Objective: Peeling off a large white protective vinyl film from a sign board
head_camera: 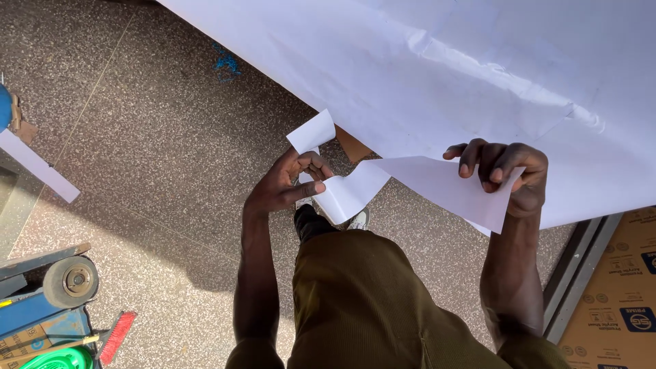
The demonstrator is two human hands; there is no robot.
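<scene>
Over speckled floor (pixel 157 157), a white sheet (pixel 437 75) is overhanging the bench edge; the left hand (pixel 283 188) and right hand (pixel 509 174) are pinching its torn strip (pixel 410 181), fingers closed.

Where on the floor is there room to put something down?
Bare speckled floor lies between the white sheet and the blue tools at lower left. It is crowded under the left hand and right hand, which grip the paper.

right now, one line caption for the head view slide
Left hand and right hand pinch a loose white strip at the white sheet edge.
</scene>
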